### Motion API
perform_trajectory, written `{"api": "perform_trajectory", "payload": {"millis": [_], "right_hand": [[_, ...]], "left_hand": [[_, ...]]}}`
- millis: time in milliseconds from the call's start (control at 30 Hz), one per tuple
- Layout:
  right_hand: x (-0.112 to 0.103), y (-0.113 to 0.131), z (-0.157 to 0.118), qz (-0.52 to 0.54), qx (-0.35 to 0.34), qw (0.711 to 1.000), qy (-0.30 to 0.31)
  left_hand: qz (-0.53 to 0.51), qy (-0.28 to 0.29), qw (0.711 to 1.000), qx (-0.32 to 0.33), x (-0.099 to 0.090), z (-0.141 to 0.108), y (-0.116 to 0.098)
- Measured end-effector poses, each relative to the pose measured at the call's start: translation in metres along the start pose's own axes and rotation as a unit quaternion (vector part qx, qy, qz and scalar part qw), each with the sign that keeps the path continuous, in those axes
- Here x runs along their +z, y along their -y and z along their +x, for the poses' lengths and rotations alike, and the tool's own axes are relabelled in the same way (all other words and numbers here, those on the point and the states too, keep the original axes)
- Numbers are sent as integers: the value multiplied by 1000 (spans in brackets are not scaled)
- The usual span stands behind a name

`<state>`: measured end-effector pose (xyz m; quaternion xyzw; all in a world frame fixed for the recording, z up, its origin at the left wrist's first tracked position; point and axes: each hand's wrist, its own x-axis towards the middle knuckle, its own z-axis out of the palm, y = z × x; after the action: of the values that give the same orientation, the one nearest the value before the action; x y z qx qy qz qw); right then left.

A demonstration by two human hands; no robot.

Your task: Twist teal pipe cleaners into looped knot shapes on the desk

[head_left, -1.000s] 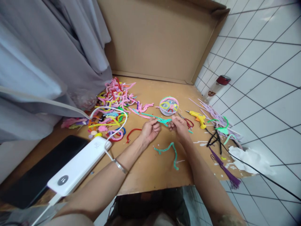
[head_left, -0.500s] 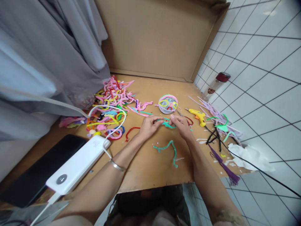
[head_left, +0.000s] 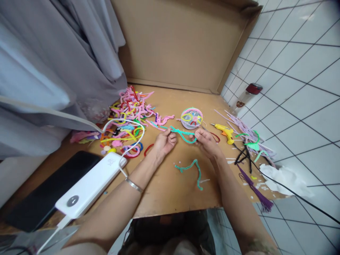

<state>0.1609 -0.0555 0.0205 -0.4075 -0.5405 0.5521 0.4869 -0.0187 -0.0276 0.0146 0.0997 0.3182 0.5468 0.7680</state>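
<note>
Between my hands stretches a teal pipe cleaner (head_left: 183, 134), bent into a narrow loop with a twist near its left end. My left hand (head_left: 165, 142) pinches that left end between thumb and finger, the other fingers curled in. The right end of the loop is gripped by my right hand (head_left: 206, 141), fingers closed. Nearer my body, a second teal pipe cleaner (head_left: 198, 170) lies bent on the table. Just beyond my hands stands a round tub (head_left: 191, 124) with coloured loops on top.
Colourful pipe cleaners (head_left: 132, 109) are heaped at the left, behind a white power bank (head_left: 90, 184) and a black phone (head_left: 50, 189). On the right are a yellow glue gun (head_left: 224, 132), lilac stems (head_left: 247, 134), a purple tassel (head_left: 255, 191) and white tissue (head_left: 284, 177).
The teal piece now shows as an open loop held between both hands. My left hand has turned, its fingers curling in, and sits slightly lower. The view has shifted slightly.
</note>
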Motion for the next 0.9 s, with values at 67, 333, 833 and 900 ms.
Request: {"api": "perform_trajectory", "payload": {"millis": [67,333,833,900], "right_hand": [[3,0,-1,72,49,996,12],[2,4,-1,-112,-27,987,-109],[14,8,-5,-245,-179,916,-263],[11,5,-3,-215,-180,918,-280]], "left_hand": [[-29,18,999,-38,1,-2,-3],[77,81,993,22,0,-3,-4],[149,102,984,-13,10,-9,15],[101,93,989,-49,11,-9,12]]}}
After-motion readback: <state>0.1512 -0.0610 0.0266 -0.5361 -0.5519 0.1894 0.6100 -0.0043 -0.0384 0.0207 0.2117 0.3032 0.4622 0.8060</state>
